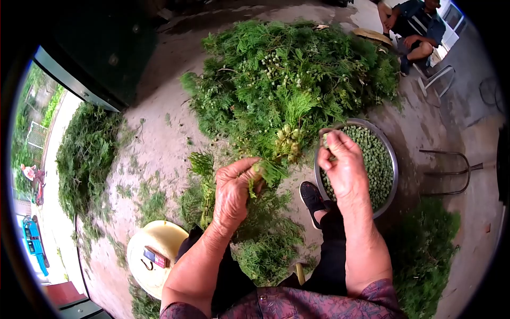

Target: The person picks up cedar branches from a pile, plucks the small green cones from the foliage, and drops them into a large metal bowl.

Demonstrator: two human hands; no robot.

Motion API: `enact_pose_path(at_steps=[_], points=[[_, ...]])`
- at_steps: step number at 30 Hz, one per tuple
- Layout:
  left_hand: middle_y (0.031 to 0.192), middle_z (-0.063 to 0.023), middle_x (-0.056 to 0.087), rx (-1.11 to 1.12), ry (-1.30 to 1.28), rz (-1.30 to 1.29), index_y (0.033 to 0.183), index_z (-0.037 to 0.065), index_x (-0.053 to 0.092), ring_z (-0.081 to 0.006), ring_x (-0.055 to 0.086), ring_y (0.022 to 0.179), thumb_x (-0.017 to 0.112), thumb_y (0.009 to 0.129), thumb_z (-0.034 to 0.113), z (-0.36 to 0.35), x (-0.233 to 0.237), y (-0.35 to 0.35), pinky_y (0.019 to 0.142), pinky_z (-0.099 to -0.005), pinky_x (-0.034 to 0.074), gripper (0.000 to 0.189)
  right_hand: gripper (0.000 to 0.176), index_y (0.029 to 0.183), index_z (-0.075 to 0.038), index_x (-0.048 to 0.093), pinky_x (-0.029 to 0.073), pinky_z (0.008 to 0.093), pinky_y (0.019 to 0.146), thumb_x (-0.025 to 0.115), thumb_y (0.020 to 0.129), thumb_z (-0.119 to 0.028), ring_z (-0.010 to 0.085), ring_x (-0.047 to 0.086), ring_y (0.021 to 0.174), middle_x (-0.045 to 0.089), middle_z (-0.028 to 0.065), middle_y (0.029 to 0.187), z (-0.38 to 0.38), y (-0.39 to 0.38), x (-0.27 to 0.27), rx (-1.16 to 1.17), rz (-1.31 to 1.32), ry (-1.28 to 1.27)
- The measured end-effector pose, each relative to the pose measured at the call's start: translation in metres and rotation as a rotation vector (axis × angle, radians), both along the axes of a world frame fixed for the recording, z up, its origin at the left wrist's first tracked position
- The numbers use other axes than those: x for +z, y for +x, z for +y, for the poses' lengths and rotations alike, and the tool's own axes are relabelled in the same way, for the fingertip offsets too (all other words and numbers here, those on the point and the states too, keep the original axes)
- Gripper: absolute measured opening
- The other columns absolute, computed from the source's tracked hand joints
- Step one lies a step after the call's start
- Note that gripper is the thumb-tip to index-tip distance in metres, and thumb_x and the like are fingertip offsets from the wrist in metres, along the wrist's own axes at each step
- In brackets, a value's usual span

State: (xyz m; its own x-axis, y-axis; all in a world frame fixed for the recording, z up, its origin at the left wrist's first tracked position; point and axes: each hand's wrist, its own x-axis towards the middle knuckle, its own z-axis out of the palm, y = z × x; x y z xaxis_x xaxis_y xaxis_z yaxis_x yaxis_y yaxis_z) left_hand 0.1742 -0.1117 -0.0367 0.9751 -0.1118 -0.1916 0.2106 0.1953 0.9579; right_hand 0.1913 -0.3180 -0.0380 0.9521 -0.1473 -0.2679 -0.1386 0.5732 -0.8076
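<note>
In the head view my left hand (pixel 232 192) is closed round a leafy evergreen sprig (pixel 274 171), its flat green fronds sticking out past the thumb. My right hand (pixel 344 162) is curled shut over the left rim of a metal basin (pixel 394 183). A bit of pale green shows at its fingertips, too small to name. Inside the basin lie many small round green cones (pixel 372 149). Beyond both hands rises a big heap of evergreen branches (pixel 287 80), with a yellowish cluster of cones (pixel 288 139) at its near edge.
A pale yellow round stool (pixel 139 239) at left bears a phone (pixel 155 257). Cut greenery lies at far left (pixel 87 154) and lower right (pixel 425 250). A pitchfork (pixel 467 169) rests at right. Another person (pixel 417 26) sits at top right near a metal-framed stool (pixel 438 85).
</note>
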Motion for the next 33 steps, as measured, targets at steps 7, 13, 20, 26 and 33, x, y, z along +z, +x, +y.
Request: enact_pose_path(at_steps=[7, 13, 20, 26, 33], points=[[0.075, 0.0013, 0.054, 0.053, -0.493, 0.151, 0.083, 0.006, 0.057, -0.0075, 0.043, 0.057, 0.068, 0.077, 0.021, 0.020, -0.018, 0.017, 0.056, -0.0242, 0.037, 0.020, 0.022, 0.100, -0.003, 0.059, 0.043, 0.0267, 0.062, 0.059, 0.079, -0.004, 0.0128, 0.053, 0.073, 0.057, 0.0054, 0.084, -0.109, 0.008, -0.058, -0.450, 0.259, -0.352], [0.048, 0.0046, 0.039, 0.033, -0.614, 0.065, 0.083, 0.011, 0.058, -0.0129, 0.039, 0.054, 0.063, 0.080, 0.032, 0.019, -0.025, 0.024, 0.062, -0.0265, 0.033, 0.022, 0.034, 0.103, 0.013, 0.053, 0.040, 0.0356, 0.087, 0.059, 0.072, 0.000, 0.0230, 0.050, 0.098, 0.054, 0.0162, 0.109, -0.167, 0.007, -0.083, -0.836, 0.544, -0.591], [0.050, 0.0050, 0.043, -0.133, -0.919, -0.064, 0.092, 0.012, 0.058, -0.0163, 0.044, 0.068, 0.056, 0.085, 0.029, 0.016, -0.032, 0.032, 0.066, -0.0324, 0.038, 0.019, 0.026, 0.104, 0.003, 0.059, 0.047, 0.0312, 0.074, 0.059, 0.081, -0.008, 0.0170, 0.057, 0.084, 0.061, 0.0092, 0.095, -0.124, 0.004, -0.074, -0.431, 0.181, -0.480], [0.056, 0.0049, 0.049, -0.209, -1.037, -0.110, 0.100, 0.011, 0.055, -0.0193, 0.052, 0.077, 0.047, 0.091, 0.029, 0.016, -0.038, 0.039, 0.080, -0.0398, 0.042, 0.021, 0.019, 0.092, -0.002, 0.063, 0.051, 0.0249, 0.056, 0.060, 0.085, -0.019, 0.0145, 0.060, 0.064, 0.063, 0.0093, 0.082, -0.013, -0.023, -0.032, 0.461, 0.111, -0.467], [0.050, 0.0050, 0.044, -0.129, -1.181, -0.120, 0.092, 0.009, 0.057, -0.0158, 0.042, 0.060, 0.047, 0.090, 0.030, 0.011, -0.031, 0.019, 0.073, -0.0401, 0.044, 0.023, 0.053, 0.097, 0.003, 0.054, 0.044, 0.0358, 0.072, 0.063, 0.078, -0.046, 0.0257, 0.053, 0.083, 0.052, 0.0130, 0.089, 0.052, -0.059, -0.018, 0.231, -0.486, -1.178]])
